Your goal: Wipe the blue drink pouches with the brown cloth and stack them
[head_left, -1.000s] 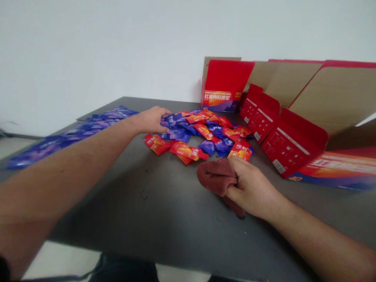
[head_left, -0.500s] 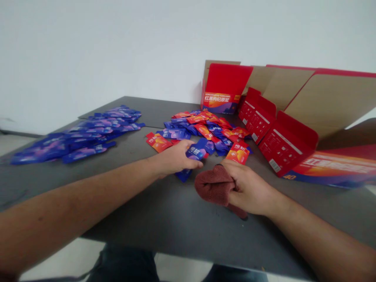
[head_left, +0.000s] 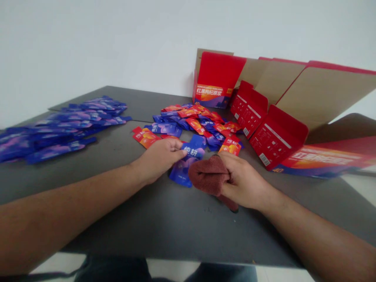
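My left hand point(head_left: 158, 158) pinches a blue sachet point(head_left: 185, 164) with white lettering and holds it just above the dark table point(head_left: 132, 219). My right hand point(head_left: 245, 182) is closed round a bunched dark-red cloth point(head_left: 208, 176), which touches the sachet's right edge. Just behind both hands lies a loose heap of red-orange and blue sachets point(head_left: 194, 121).
A spread of blue sachets point(head_left: 61, 125) covers the table's left side. Open red cartons with brown flaps stand at the back point(head_left: 216, 84) and along the right point(head_left: 279, 133). A white wall rises behind the table. The near table edge runs below my forearms.
My left hand drew a blue sachet out of the heap and brought it back toward the cloth. My right hand kept hold of the cloth and barely shifted.
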Motion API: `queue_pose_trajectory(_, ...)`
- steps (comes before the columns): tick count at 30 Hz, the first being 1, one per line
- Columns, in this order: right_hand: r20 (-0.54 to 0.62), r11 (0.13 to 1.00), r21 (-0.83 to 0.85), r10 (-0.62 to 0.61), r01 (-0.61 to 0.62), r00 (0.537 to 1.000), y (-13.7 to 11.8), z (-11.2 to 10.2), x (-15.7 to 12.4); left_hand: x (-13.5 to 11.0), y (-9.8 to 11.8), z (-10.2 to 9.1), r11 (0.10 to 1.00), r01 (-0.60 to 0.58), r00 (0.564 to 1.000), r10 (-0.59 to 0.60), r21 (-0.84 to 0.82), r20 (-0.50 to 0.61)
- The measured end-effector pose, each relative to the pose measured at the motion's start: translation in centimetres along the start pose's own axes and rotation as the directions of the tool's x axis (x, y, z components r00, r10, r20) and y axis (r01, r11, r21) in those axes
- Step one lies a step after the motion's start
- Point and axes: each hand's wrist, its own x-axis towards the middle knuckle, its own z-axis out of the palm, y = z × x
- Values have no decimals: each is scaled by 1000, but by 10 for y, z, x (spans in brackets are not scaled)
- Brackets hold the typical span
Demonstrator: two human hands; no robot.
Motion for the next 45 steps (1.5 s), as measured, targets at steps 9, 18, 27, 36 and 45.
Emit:
queue_pose_trajectory(9, -151, 982, -80, 156, -170, 976, -2, -6, 1, -7, 23, 20, 992, 41, 997, -48, -119, -55)
queue_pose_trajectory(18, -185, 968, -171, 152, -184, 971, 6, -8, 3, -10, 10, 28, 982, 82, 994, -70, -173, 78)
queue_pose_trajectory(27, -169, 963, -153, 194, -220, 966, 3, -6, 5, -9, -1, 17, 999, 23, 995, -27, 34, 100)
queue_pose_trajectory(36, -237, 935, -317, 85, -159, 968, 8, -8, 4, -10, -3, 16, 999, 10, 987, -18, 48, 161)
queue_pose_trajectory(45, 177, 948, -231, -179, 218, 968, -15, 9, -4, -10, 6, 10, 960, -182, 976, 151, 210, 157)
